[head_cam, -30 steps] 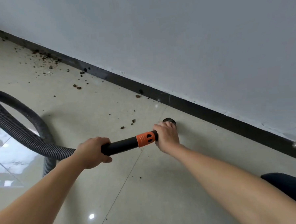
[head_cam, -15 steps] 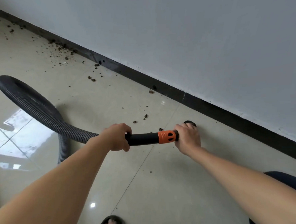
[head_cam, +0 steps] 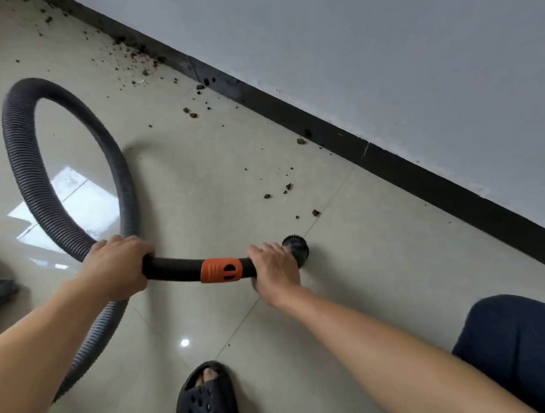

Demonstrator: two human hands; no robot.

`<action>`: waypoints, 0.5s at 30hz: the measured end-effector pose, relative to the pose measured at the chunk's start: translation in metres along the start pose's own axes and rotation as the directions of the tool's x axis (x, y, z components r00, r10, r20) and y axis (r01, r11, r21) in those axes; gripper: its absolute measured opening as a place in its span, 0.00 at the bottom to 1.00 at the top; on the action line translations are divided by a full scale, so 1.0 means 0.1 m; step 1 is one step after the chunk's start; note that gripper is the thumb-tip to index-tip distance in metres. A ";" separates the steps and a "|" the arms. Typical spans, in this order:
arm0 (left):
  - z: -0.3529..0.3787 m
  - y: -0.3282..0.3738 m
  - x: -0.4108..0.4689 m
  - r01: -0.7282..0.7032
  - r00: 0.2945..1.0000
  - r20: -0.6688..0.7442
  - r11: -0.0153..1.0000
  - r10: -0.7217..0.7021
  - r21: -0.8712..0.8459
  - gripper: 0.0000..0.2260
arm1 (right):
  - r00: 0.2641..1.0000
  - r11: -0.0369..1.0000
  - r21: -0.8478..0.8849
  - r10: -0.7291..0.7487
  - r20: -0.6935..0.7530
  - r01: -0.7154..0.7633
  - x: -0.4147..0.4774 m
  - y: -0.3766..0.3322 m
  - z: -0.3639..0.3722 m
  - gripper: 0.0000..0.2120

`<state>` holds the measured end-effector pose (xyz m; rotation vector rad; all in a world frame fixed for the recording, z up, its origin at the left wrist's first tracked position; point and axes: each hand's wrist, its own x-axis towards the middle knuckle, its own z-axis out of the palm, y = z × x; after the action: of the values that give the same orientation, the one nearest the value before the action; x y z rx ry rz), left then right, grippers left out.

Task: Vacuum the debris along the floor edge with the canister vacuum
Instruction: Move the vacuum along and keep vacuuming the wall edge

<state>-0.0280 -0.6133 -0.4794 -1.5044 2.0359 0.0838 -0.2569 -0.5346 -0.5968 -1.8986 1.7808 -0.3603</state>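
From the head camera, the vacuum's rigid black handle tube (head_cam: 173, 270) lies with its long axis almost level across the picture, left to right. Its working end points right, toward the dark baseboard (head_cam: 324, 131). At that end a round black brush nozzle (head_cam: 295, 247) turns down to the pale floor tile (head_cam: 200, 178), just beside a grout line. Whether the bristles touch the tile or sit just above it cannot be told.

An orange collar (head_cam: 221, 270) rings the tube right of its middle. It bears two dark oblong marks (too blurred to read as writing).

The left hand (head_cam: 116, 265) is wrapped round the tube's rear end, where the ribbed grey hose (head_cam: 25, 162) joins it, with the fingers curled over the top. The right hand (head_cam: 276, 269) grips the front end between collar and nozzle, knuckles up, with its fingers closed round the tube. The hose runs from the left hand in a wide loop over the floor, then back down under the left forearm.

Dark crumbs of debris (head_cam: 287, 186) lie scattered along the foot of the baseboard. The nearest bits are near the nozzle, and the thickest patch is at upper left. A grey-white wall (head_cam: 383, 58) rises above the baseboard.

A black perforated sandal (head_cam: 205, 399) stands at the bottom edge, and dark blue cloth (head_cam: 518, 345) shows at lower right.
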 end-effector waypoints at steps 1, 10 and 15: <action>-0.07 0.08 0.10 -0.007 0.998 -0.056 0.999 0.006 -0.033 0.07 | 1.000 1.000 -0.026 0.015 -0.007 -0.015 0.11 0.14 -0.10 0.09; -0.77 0.41 1.00 -0.111 0.954 -0.282 0.994 0.105 -0.008 0.07 | 0.956 0.959 0.067 0.279 -0.094 -0.274 0.76 0.53 -0.65 0.08; -0.91 0.48 1.36 -0.208 0.946 -0.232 0.973 0.225 0.096 0.07 | 0.918 0.914 0.105 0.396 -0.032 -0.391 0.54 0.40 -0.55 0.07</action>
<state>-0.1330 -0.7466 -0.4864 -1.2944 2.3684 -0.0887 -0.3141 -0.5979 -0.5802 -1.4279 2.0837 -0.3429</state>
